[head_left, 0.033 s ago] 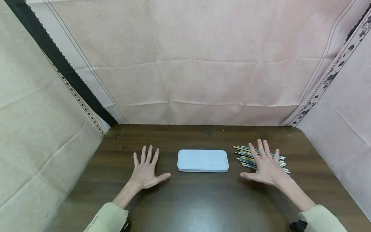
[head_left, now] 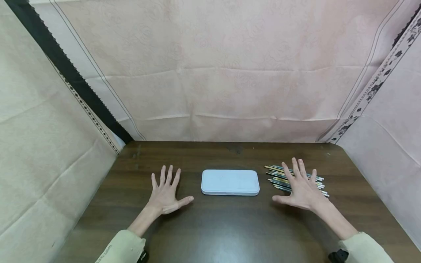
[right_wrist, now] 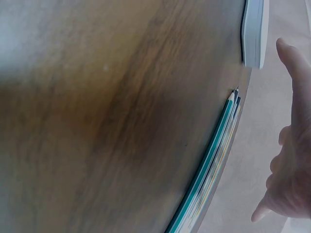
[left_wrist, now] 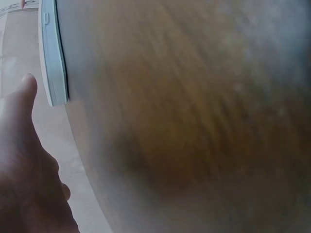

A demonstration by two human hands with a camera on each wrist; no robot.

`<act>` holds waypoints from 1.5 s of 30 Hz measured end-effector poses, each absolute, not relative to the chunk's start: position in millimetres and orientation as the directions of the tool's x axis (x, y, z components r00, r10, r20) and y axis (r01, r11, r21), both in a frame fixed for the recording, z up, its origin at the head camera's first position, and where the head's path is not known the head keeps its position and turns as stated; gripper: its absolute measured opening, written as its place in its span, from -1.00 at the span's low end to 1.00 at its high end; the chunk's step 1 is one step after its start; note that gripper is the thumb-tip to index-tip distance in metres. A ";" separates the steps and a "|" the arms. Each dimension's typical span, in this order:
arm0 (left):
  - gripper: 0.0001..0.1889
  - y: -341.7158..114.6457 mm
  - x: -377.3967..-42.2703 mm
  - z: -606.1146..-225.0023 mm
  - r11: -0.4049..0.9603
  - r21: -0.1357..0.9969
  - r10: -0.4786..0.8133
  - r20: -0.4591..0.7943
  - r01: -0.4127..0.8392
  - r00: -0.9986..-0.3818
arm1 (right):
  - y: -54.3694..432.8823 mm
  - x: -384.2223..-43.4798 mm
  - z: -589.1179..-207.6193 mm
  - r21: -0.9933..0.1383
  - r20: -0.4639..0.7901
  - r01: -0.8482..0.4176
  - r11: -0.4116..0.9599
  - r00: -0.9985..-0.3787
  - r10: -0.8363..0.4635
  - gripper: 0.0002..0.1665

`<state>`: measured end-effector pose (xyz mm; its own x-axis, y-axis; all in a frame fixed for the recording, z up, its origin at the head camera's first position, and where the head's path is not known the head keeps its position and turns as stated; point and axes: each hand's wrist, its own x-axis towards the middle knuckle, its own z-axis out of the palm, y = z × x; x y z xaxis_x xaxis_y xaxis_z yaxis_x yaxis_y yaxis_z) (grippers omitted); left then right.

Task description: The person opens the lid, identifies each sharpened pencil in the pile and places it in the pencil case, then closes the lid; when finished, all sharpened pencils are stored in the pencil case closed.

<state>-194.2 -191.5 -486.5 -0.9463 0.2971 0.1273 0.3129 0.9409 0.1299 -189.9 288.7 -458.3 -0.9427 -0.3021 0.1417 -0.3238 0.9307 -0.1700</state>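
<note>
In the head view a pale blue-white flat case (head_left: 230, 182) with rounded corners lies closed on the table, between the two hands. To its left my left hand (head_left: 167, 195) is spread, palm down, thumb pointing toward the case; it holds nothing. My right hand (head_left: 302, 188) is spread over a bundle of pencils (head_left: 276, 178) right of the case and covers part of them. Their sharpened tips point left. The right wrist view shows the pencils (right_wrist: 206, 170) below that hand, green ones nearest. The case's side (left_wrist: 52, 53) shows near the left thumb in the left wrist view.
The dark brown wooden table (head_left: 210, 223) has rounded far corners. Behind it hangs a pinkish patterned cloth (head_left: 223, 73), and pale cloths line the left (head_left: 49, 153) and right (head_left: 388, 138) sides.
</note>
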 end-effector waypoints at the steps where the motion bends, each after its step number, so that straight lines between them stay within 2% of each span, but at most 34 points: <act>1: 0.19 -191.5 -194.2 -486.9 0.941 0.129 0.298 0.126 0.314 -0.946 | 288.6 -189.7 -458.4 -0.172 0.140 -0.322 0.931 -0.943 -0.301 0.49; 8: 0.21 -192.1 -192.6 -489.7 0.941 0.125 0.298 0.130 0.314 -0.946 | 289.0 -187.6 -461.5 -0.162 0.144 -0.321 0.933 -0.943 -0.299 0.51; 11: 0.22 -190.4 -192.2 -491.0 0.936 0.147 0.303 0.124 0.319 -0.945 | 287.1 -188.1 -464.5 -0.166 0.207 -0.370 0.914 -0.920 -0.334 0.43; 13: 0.19 -187.7 -193.0 -491.9 0.922 0.192 0.312 0.140 0.335 -0.940 | 283.0 -191.1 -467.6 -0.163 0.320 -0.465 0.870 -0.859 -0.399 0.28; 17: 0.00 -176.7 -198.7 -488.9 0.841 0.381 0.315 0.234 0.385 -0.920 | 264.7 -202.6 -473.6 -0.127 0.575 -0.694 0.709 -0.634 -0.518 -0.23; 18: -0.07 -173.0 -200.9 -487.5 0.811 0.432 0.309 0.255 0.394 -0.916 | 258.3 -205.9 -474.6 -0.124 0.614 -0.734 0.667 -0.585 -0.530 -0.33; 20: -0.15 -165.3 -206.2 -485.8 0.756 0.518 0.299 0.271 0.400 -0.915 | 244.4 -211.1 -477.5 -0.146 0.657 -0.790 0.595 -0.527 -0.538 -0.46; 24: -0.07 -151.7 -218.8 -488.2 0.720 0.592 0.309 0.194 0.362 -0.931 | 217.3 -217.1 -485.4 -0.210 0.667 -0.836 0.508 -0.502 -0.551 -0.50; 31: 0.16 -135.6 -236.3 -498.7 0.721 0.583 0.380 0.120 0.374 -0.917 | 186.3 -223.5 -499.1 -0.197 0.644 -0.860 0.470 -0.476 -0.600 -0.46; 36: 0.14 -127.5 -242.0 -504.0 0.695 0.579 0.419 0.157 0.428 -0.894 | 176.8 -224.3 -503.3 -0.163 0.630 -0.867 0.471 -0.459 -0.626 -0.46; 45: 0.06 -125.1 -238.7 -505.8 0.668 0.635 0.391 0.145 0.389 -0.909 | 169.2 -223.8 -507.3 -0.036 0.624 -0.864 0.502 -0.412 -0.664 -0.51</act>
